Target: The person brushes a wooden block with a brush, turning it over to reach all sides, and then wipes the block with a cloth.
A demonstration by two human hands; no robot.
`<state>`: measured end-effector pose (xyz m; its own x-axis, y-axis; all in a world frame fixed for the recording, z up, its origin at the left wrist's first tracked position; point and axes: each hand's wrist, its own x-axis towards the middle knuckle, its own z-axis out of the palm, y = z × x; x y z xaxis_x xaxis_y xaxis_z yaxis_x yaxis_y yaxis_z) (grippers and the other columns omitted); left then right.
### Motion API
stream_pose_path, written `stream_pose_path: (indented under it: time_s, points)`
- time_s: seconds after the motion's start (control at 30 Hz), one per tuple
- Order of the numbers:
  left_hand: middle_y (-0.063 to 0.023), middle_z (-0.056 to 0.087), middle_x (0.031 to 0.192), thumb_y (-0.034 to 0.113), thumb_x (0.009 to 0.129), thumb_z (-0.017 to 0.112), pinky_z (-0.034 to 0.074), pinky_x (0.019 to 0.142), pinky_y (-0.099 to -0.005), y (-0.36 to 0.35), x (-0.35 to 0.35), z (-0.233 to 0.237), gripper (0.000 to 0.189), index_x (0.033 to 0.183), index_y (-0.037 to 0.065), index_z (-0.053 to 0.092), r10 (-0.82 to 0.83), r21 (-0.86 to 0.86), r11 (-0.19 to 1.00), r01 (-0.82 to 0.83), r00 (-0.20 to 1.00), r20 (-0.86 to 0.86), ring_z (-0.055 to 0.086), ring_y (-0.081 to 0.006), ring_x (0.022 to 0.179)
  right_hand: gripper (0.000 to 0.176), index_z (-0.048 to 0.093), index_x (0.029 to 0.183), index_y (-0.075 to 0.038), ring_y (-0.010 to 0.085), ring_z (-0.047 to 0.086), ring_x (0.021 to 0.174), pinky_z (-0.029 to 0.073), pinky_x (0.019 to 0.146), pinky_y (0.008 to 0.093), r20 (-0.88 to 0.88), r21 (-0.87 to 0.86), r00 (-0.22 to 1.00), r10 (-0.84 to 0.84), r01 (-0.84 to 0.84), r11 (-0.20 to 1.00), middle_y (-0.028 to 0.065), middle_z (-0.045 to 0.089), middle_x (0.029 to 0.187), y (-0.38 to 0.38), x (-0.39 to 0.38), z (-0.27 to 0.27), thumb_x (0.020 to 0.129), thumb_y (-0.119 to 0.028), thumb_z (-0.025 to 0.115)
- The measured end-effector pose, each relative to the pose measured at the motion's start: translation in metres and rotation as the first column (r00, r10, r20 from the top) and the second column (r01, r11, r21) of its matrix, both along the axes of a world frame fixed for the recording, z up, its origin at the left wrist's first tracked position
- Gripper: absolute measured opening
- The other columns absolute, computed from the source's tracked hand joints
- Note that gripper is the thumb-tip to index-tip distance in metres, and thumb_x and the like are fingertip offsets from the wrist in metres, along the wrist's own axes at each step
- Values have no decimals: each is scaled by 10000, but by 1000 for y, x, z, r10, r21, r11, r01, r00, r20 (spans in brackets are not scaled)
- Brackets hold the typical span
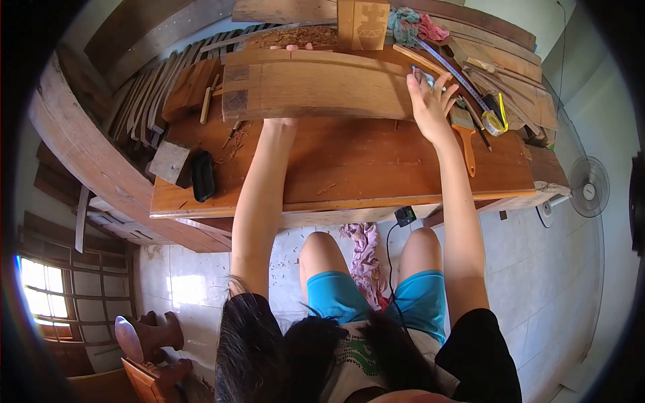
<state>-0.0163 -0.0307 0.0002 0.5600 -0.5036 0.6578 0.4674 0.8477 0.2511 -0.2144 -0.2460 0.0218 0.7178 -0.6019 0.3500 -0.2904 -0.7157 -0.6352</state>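
We steady a wooden board [316, 87] at the far side of the workbench [349, 168].
Our left hand [299, 47] passes under the board, and only its fingertips show, hooked together over the far edge. Our right hand [430, 101] lies on the board's right end, fingers spread apart. An orange-handled brush [465, 134] and a yellow tape measure [496, 121] lie just beside it, toward the workbench's right edge.
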Motion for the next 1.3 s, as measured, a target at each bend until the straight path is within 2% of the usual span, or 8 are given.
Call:
stream_pose_path:
  time_s: [0.3, 0.63, 0.8, 0.87, 0.97, 1.07, 1.23, 1.3]
  points:
    - [-32, 599, 1308, 489, 1044, 428, 306, 1192, -555, 2, 1, -6, 384, 1272, 257, 633, 154, 90, 984, -155, 988, 26, 393, -342, 1410, 975, 290, 1552, 3, 409, 211, 1511, 172, 1243, 499, 87, -518, 798, 597, -475, 711, 268, 278, 1599, 89, 28, 10, 921, -716, 481]
    - [-29, 579, 1289, 502, 1049, 393, 325, 1178, -561, -1, 3, -3, 402, 1257, 244, 620, 20, 16, 1000, -18, 996, -82, 413, -340, 1387, 1027, 286, 1554, 18, 429, 154, 1522, 149, 1239, 508, -1, -316, 989, 150, -142, 938, 333, 231, 1590, -25, 16, -30, 924, -790, 369]
    - [-84, 634, 1242, 480, 1035, 452, 322, 1191, -544, -1, 2, -4, 402, 1248, 181, 616, -17, -19, 1000, 14, 984, -179, 483, -349, 1325, 1036, 293, 1543, 35, 464, 220, 1494, 204, 1224, 504, 28, -446, 959, 282, -241, 862, 340, 244, 1582, 58, 21, 1, 907, -763, 470]
    - [-114, 568, 1362, 543, 1022, 436, 290, 1209, -531, -7, 19, -21, 501, 1359, 187, 543, 193, -19, 981, -192, 973, 127, 417, -354, 1392, 1057, 291, 1537, 35, 467, 276, 1470, 240, 1211, 524, 121, -528, 909, 400, -282, 801, 335, 294, 1558, 93, 36, 6, 888, -778, 478]
    - [-146, 394, 1541, 703, 966, 376, 245, 1228, -516, -18, -8, -29, 754, 1516, 187, 369, 372, -134, 924, -358, 924, 94, 306, -361, 1474, 998, 316, 1516, 39, 457, 285, 1467, 264, 1197, 526, 162, -610, 824, 544, -349, 711, 306, 322, 1556, 147, 55, 22, 877, -663, 624]
    - [-143, 144, 1670, 934, 807, 261, 213, 1234, -515, -46, -85, 15, 1125, 1614, 158, 150, -13, -710, 684, -167, 970, -241, 183, -355, 1531, 1047, 326, 1513, 47, 423, 277, 1481, 214, 1231, 491, 138, -677, 766, 628, -390, 624, 310, 317, 1558, 177, 79, 28, 850, -713, 606]
    - [-142, 182, 1661, 942, 793, 265, 233, 1226, -525, -48, -29, -25, 1130, 1613, 171, 168, 14, -527, 849, -49, 997, -69, 195, -348, 1528, 1018, 320, 1534, 6, 402, 276, 1487, 224, 1232, 505, 154, -732, 794, 588, -308, 607, 260, 332, 1570, 160, 82, 28, 850, -681, 630]
    - [-98, 309, 1605, 807, 889, 326, 255, 1221, -530, -25, -4, -22, 870, 1553, 244, 303, 202, -145, 973, -182, 969, 143, 250, -327, 1507, 1029, 302, 1548, -1, 399, 260, 1495, 207, 1232, 519, 171, -679, 848, 501, -267, 684, 253, 326, 1577, 136, 66, 24, 858, -708, 593]
